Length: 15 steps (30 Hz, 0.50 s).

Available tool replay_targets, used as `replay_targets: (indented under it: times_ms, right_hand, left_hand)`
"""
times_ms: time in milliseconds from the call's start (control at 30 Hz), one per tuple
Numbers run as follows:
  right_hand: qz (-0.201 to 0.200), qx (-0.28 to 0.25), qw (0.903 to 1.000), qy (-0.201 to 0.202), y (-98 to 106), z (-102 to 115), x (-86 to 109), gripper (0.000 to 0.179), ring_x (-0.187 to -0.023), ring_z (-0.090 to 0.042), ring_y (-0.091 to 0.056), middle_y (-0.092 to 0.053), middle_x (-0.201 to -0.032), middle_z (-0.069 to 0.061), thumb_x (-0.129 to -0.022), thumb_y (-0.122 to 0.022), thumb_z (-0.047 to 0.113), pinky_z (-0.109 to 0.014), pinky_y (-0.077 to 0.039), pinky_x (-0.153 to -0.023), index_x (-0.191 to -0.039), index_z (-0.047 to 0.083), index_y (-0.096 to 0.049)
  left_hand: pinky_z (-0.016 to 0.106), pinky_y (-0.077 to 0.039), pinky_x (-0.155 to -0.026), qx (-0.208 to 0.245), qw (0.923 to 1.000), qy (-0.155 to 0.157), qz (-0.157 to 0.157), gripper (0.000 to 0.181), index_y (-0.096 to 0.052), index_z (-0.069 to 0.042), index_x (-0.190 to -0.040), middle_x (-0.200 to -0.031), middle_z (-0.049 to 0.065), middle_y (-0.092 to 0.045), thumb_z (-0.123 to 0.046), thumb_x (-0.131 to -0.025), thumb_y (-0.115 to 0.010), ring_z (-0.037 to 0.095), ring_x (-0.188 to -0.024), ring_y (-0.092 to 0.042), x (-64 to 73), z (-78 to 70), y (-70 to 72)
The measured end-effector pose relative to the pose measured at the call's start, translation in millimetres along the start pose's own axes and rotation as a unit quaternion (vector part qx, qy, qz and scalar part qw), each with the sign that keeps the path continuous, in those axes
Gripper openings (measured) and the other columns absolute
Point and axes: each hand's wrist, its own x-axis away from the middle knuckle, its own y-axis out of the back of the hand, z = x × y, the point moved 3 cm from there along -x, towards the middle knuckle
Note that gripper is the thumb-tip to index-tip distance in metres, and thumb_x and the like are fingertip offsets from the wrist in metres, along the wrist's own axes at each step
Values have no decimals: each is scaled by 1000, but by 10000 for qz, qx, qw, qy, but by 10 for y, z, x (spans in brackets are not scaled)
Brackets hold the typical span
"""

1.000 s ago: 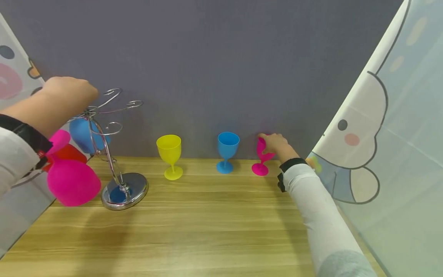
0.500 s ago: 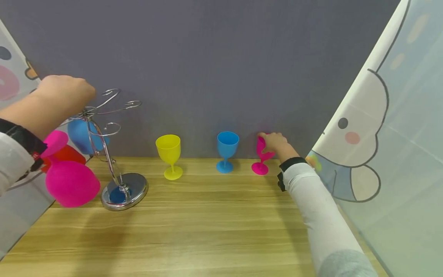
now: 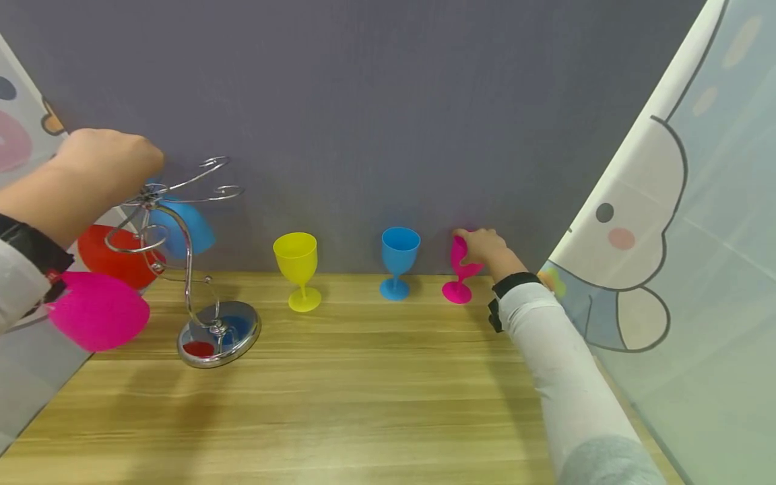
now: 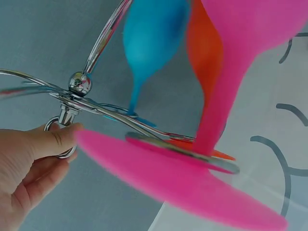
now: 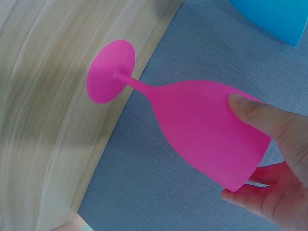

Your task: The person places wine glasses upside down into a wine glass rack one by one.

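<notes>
My left hand (image 3: 109, 162) grips the small metal ring (image 4: 70, 152) on top of the chrome goblet rack (image 3: 186, 269), thumb and fingers around it in the left wrist view. Upside down from the rack's arms hang a pink goblet (image 3: 100, 313), a red goblet (image 3: 115, 254) and a blue goblet (image 3: 184, 229). The pink one's foot (image 4: 183, 180) lies close to the left thumb. Far to the right, my right hand (image 5: 284, 159) holds another pink goblet (image 5: 202, 125) by its bowl near the rim, thumb on one side, fingers on the other. That goblet is upright, its foot at the wooden tabletop.
A yellow goblet (image 3: 297, 259) and a blue goblet (image 3: 399, 252) stand upright along the back of the wooden table (image 3: 364, 391), before a grey panel (image 3: 388, 121). The rack's round chrome base (image 3: 245, 337) rests at the left. Printed side panels (image 3: 697, 283) flank the table.
The rack's top has turned: its hanging blue goblet has swung right, the pink one left, and the red one shows more. The left hand has shifted slightly left; the right hand stays on its goblet.
</notes>
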Motion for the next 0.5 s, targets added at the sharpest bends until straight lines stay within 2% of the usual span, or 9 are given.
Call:
replay_targets:
  times_ms: [167, 267, 367, 500]
  right_hand:
    - [-7, 3, 10000, 10, -5, -7, -9, 78, -126, -53, -37, -46, -137, -29, -85, -73, 27, -58, -51, -87, -150, 24, -31]
    - [-8, -13, 10000, 13, -11, -21, -6, 77, -125, -53, -37, -46, -137, -30, -85, -72, 27, -57, -51, -86, -150, 24, -31]
    - [-19, -17, 10000, 13, -17, -35, 1, 77, -126, -53, -36, -46, -136, -30, -85, -72, 28, -58, -51, -86, -150, 24, -31]
    - [-22, -11, 10000, 30, -21, -39, 7, 77, -126, -53, -36, -46, -135, -31, -85, -72, 28, -59, -50, -87, -150, 24, -31]
  left_hand:
    - [54, -55, -56, -256, 9996, -84, 125, 42, -61, 8, -99, -83, 20, -61, 10, -63, -82, 27, -66, -57, -11, 7, -18]
    - [52, -55, -56, -382, 9990, -164, 133, 43, -57, 10, -100, -87, 22, -60, 15, -64, -79, 29, -68, -58, -15, 13, -32]
    - [52, -55, -58, -479, 9985, -267, 0, 46, -54, 11, -101, -87, 24, -58, 17, -62, -78, 32, -71, -59, -18, 10, -52]
    - [54, -55, -63, -355, 9986, -356, -183, 53, -52, 13, -108, -89, 25, -59, 18, -62, -77, 37, -77, -59, 8, 14, -75]
